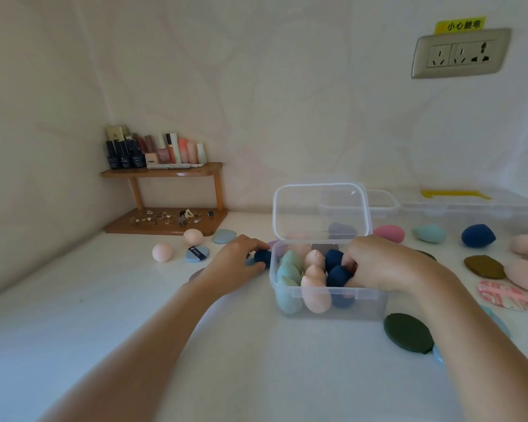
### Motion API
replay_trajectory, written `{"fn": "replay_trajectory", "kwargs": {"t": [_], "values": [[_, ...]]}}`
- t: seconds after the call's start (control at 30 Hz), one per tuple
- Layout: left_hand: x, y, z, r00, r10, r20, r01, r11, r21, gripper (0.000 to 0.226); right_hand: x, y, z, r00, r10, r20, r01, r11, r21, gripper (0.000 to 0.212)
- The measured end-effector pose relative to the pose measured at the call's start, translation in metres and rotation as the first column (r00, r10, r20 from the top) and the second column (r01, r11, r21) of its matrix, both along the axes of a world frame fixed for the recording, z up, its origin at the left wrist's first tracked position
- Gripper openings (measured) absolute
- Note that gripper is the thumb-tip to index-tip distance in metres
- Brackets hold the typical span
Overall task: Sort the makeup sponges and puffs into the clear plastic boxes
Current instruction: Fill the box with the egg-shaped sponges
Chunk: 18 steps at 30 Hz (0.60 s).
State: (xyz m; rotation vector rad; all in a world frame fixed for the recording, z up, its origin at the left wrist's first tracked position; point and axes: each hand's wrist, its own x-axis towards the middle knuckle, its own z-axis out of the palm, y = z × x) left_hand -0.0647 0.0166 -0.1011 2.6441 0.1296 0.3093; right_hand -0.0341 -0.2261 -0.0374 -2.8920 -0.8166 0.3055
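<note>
Center frame, left of box point(369, 306): your left hand point(237, 264) grips a navy sponge point(262, 257); right hand point(384, 263) is inside the box, fingers curled, hold unclear.

We're in a home vanity corner — wooden shelf point(162, 172) of cosmetics bottles point(153, 150), jewelry point(165, 217) below, wall socket point(461, 53), white desk point(104, 300).

Open-lidded clear box point(326, 293), packed with upright egg sponges point(314, 260), flat puffs point(408, 332) scattered beside it
</note>
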Motion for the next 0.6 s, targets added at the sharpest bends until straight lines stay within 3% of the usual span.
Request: {"fn": "replay_trajectory", "kwargs": {"t": [0.1,0.2,0.33,0.43,0.53,0.6], "values": [[0.001,-0.006,0.001,1.0,0.006,-0.002,-0.006,1.0,0.016,0.032,-0.001,0.001,-0.001,1.0,0.013,0.019,-0.014,0.996,0.093,0.002],[0.0,-0.015,0.001,1.0,0.023,-0.004,-0.023,0.999,0.041,0.034,0.001,-0.001,-0.002,0.999,0.015,0.04,-0.023,0.98,0.198,0.016],[-0.002,-0.018,0.001,0.999,0.047,0.018,-0.048,0.998,0.031,0.034,0.003,0.001,-0.003,0.996,0.033,0.081,-0.055,0.959,0.279,0.012],[-0.007,-0.019,0.007,0.966,0.138,0.218,-0.109,0.984,-0.139,0.031,0.004,0.0,-0.003,0.998,0.054,0.014,-0.056,0.945,0.322,0.014],[-0.017,-0.032,0.024,0.857,0.061,0.511,0.052,0.977,-0.205,0.024,0.007,-0.001,-0.003,0.996,0.088,-0.033,-0.072,0.942,0.328,0.016],[-0.026,-0.051,0.037,0.856,-0.174,0.486,0.271,0.953,-0.135,0.022,0.01,-0.005,-0.002,0.993,0.105,-0.048,-0.082,0.935,0.344,0.018]]}}
